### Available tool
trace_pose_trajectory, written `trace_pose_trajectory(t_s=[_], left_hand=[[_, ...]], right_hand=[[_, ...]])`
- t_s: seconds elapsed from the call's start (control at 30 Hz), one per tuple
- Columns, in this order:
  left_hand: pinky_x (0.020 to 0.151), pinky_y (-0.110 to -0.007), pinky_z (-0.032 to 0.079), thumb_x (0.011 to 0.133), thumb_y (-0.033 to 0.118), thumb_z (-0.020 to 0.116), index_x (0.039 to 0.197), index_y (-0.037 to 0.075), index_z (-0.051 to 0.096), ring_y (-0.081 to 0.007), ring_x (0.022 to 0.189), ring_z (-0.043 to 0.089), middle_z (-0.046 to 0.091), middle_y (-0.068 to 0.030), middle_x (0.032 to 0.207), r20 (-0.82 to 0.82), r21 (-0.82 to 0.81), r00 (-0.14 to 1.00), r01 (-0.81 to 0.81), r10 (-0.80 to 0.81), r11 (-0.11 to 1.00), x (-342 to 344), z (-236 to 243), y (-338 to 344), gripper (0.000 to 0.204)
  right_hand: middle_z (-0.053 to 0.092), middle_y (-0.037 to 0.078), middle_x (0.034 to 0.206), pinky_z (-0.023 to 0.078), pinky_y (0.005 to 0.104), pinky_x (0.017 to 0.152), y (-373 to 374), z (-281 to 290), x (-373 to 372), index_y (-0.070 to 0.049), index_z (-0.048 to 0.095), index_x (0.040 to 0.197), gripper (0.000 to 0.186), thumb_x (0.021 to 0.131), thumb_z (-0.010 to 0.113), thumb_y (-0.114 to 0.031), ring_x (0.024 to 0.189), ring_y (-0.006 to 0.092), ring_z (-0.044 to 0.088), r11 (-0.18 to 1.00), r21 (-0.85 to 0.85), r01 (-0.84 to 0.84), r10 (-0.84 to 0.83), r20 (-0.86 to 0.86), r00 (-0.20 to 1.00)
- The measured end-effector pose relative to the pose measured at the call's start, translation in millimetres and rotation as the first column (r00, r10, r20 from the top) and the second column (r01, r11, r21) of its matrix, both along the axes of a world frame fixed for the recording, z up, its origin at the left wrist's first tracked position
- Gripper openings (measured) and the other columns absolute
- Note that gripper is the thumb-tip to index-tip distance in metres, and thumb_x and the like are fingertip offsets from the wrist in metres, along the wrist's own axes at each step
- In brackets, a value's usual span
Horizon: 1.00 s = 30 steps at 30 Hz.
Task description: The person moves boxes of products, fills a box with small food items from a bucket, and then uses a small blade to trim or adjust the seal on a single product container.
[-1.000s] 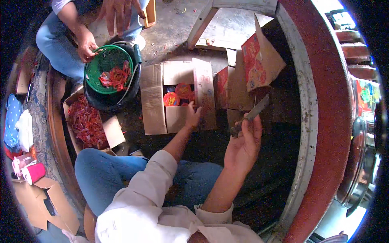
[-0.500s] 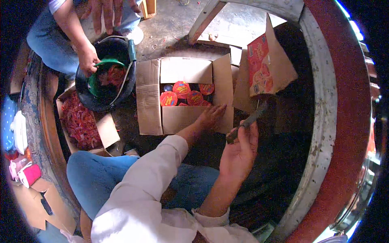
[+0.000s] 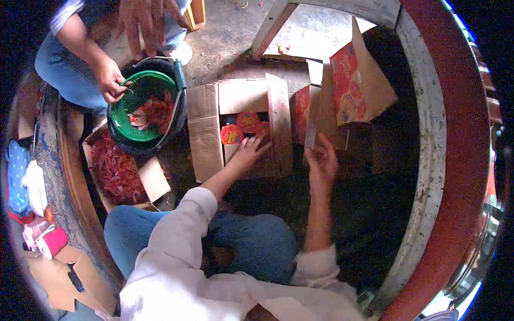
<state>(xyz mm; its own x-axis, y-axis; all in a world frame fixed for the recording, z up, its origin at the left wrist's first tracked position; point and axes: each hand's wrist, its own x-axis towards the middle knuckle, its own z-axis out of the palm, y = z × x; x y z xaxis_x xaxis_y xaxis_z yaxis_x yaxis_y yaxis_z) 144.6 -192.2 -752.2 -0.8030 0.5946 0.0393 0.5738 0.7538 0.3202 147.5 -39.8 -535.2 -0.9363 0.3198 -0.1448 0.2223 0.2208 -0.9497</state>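
we had the left hand spread-fingered over the near edge of the carton by the red-lidded tubs, maybe steadying it; right hand gripped the knife beyond the right edge, likely for safety.

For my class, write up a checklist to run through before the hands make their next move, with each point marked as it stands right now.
1. Knife held in the right hand: ok, blade pointing up and away from the wearer.
2. Left hand apart from the blade: ok, a gap shows between them.
3. Carton open: ok, flaps spread, red-lidded tubs showing.
4. All contents in view: not ok, the left hand covers part of the opening.
5. Left hand's grip on anything: cannot tell.
6. Co-worker's hand away from the knife: ok, it is at the green basket.
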Motion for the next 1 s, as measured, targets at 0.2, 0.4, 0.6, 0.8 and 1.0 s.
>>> trace_pose_trajectory(t_s=[0.2,0.4,0.6,0.8,1.0], left_hand=[[0.096,-0.051,0.023,0.076,0.033,0.051,0.126,0.016,0.033,-0.0347,0.121,0.022,0.024,-0.0162,0.132,0.030,0.079,0.994,0.100,-0.103,0.992,27,11,-61,0.055],[0.101,-0.047,0.015,0.067,0.032,0.060,0.123,0.004,0.034,-0.0286,0.126,0.015,0.019,-0.0168,0.134,-0.002,-0.092,1.000,0.023,-0.023,0.996,62,6,-65,0.068],[0.094,-0.048,0.024,0.066,0.037,0.061,0.121,0.005,0.036,-0.0285,0.104,0.045,0.041,-0.0165,0.119,0.210,-0.028,0.973,-0.086,0.090,0.996,63,86,-41,0.068],[0.090,-0.052,0.026,0.069,0.022,0.059,0.118,0.016,0.039,-0.0280,0.095,0.052,0.058,-0.0095,0.092,0.294,-0.141,0.936,-0.160,0.196,0.977,60,178,-83,0.054],[0.089,-0.045,0.033,0.066,0.024,0.063,0.122,0.013,0.034,-0.0309,0.101,0.048,0.052,-0.0128,0.108,0.243,0.273,0.963,-0.185,0.118,0.944,77,272,-116,0.064]], right_hand=[[0.057,0.003,0.082,0.044,0.0245,0.066,31,-101,70,-0.005,0.049,0.109,0.038,0.072,0.059,0.000,0.071,0.0120,0.053,0.946,0.318,-0.065,0.060,0.024,0.998],[0.059,0.007,0.080,0.044,0.0270,0.067,0,-2,104,-0.003,0.053,0.102,0.034,0.070,0.061,0.001,0.071,0.0143,0.056,0.864,0.500,-0.058,0.089,-0.039,0.995],[0.061,0.006,0.080,0.043,0.0291,0.065,-50,167,116,-0.006,0.059,0.091,0.025,0.067,0.062,0.001,0.068,0.0184,0.057,0.589,0.787,0.186,0.332,-0.445,0.832],[0.063,0.003,0.080,0.040,0.0284,0.062,-45,289,173,-0.006,0.062,0.084,0.022,0.063,0.064,0.000,0.061,0.0163,0.056,0.292,0.736,0.611,0.339,-0.677,0.654],[0.063,0.006,0.075,0.043,0.0296,0.066,-9,327,224,-0.015,0.061,0.094,0.032,0.065,0.060,-0.001,0.065,0.0177,0.059,0.010,0.769,0.640,-0.128,-0.633,0.763]])
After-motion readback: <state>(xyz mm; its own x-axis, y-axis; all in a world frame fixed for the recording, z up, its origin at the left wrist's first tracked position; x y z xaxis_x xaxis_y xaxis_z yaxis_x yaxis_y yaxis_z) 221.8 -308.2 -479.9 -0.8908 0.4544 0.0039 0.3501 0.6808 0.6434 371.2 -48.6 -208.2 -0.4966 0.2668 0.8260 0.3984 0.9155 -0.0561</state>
